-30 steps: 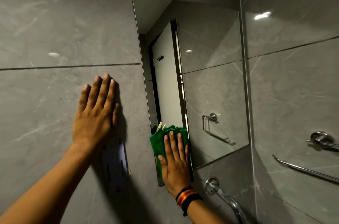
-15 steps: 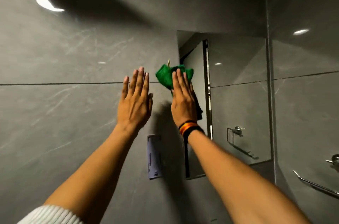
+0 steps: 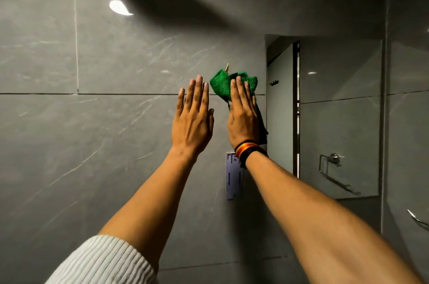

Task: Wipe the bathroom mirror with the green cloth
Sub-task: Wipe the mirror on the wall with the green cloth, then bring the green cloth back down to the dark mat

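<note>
The bathroom mirror (image 3: pixel 336 109) is a frameless pane set in the grey tiled wall at the right. My right hand (image 3: pixel 243 118), with dark and striped bands on the wrist, presses the green cloth (image 3: pixel 220 85) flat against the wall tile just left of the mirror's left edge. The cloth bunches above my fingertips and hangs behind my palm. My left hand (image 3: pixel 193 118) lies flat with fingers apart on the tile, a little left of the cloth, holding nothing.
A pale purple plastic holder (image 3: pixel 233 181) is stuck to the wall below my right wrist. A chrome rail (image 3: pixel 417 219) juts from the right side wall. The mirror reflects a door and a chrome towel ring (image 3: pixel 334 163).
My right hand has carried the cloth up from the mirror's lower left corner to the wall beside its upper left edge. The view has shifted left and up. My left hand stays flat on the tile.
</note>
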The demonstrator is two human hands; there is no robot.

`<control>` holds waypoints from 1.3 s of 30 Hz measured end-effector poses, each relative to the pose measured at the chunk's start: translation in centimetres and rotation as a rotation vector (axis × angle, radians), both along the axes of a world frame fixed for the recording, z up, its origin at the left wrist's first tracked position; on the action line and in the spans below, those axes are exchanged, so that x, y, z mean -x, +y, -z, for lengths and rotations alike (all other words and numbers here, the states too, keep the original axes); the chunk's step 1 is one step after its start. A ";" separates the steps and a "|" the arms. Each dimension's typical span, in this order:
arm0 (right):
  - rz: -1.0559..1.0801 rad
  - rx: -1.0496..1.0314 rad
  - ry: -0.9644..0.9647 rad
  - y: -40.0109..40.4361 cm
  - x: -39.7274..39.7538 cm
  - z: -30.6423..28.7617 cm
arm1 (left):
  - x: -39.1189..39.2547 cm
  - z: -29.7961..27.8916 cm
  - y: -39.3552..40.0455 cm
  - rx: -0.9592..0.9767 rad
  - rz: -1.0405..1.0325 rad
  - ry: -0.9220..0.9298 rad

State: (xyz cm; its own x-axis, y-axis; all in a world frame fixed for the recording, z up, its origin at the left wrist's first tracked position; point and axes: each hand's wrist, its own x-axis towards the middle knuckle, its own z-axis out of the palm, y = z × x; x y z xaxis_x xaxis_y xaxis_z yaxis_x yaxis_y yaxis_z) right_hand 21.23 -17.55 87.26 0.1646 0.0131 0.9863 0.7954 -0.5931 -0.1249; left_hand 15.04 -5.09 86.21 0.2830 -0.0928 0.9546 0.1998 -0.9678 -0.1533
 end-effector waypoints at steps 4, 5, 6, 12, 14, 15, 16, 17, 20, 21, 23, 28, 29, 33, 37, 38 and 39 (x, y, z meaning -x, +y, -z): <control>-0.035 0.023 0.046 2.3 0.5 4.3 | 0.4 4.5 2.0 0.059 -0.029 0.081; -0.043 0.035 0.064 2.9 0.5 5.6 | 0.5 6.0 2.5 0.075 -0.038 0.108; -0.046 0.051 0.093 3.6 0.5 7.6 | 0.7 8.0 3.2 0.095 -0.053 0.146; -0.070 0.163 0.269 6.6 0.2 19.4 | 1.2 20.2 6.3 0.192 -0.079 0.382; -0.071 0.193 0.353 7.4 0.7 24.6 | 1.7 25.5 6.8 0.222 -0.100 0.470; -0.087 0.213 0.388 7.7 0.7 27.1 | 1.9 28.0 6.9 0.230 -0.093 0.514; -0.102 0.233 0.449 8.1 1.0 30.8 | 2.4 31.6 7.0 0.249 -0.097 0.585; -0.117 0.241 0.481 8.0 1.2 32.9 | 2.7 33.9 6.9 0.257 -0.089 0.613; -0.147 0.291 0.642 8.2 2.1 42.9 | 4.2 43.7 6.6 0.317 -0.066 0.763; -0.145 0.313 0.700 8.0 2.8 46.0 | 4.8 46.8 6.3 0.342 -0.072 0.811; -0.158 0.352 0.800 7.7 3.7 52.1 | 6.2 52.7 5.8 0.370 -0.064 0.896; -0.147 0.450 1.034 5.9 6.9 66.1 | 9.6 66.1 4.3 0.476 -0.038 1.047; -0.133 0.470 1.077 5.5 7.7 68.6 | 10.2 68.4 4.0 0.492 -0.039 1.066; -0.143 0.501 1.206 4.6 10.8 77.4 | 12.5 76.6 3.4 0.548 -0.037 1.169; -0.178 0.567 1.326 5.0 12.9 83.1 | 15.0 82.4 3.6 0.565 -0.067 1.272; -0.186 0.583 1.336 5.2 13.2 84.4 | 15.4 83.5 3.7 0.564 -0.077 1.282; -0.189 0.601 1.348 5.5 13.4 85.1 | 15.7 84.2 3.9 0.565 -0.085 1.292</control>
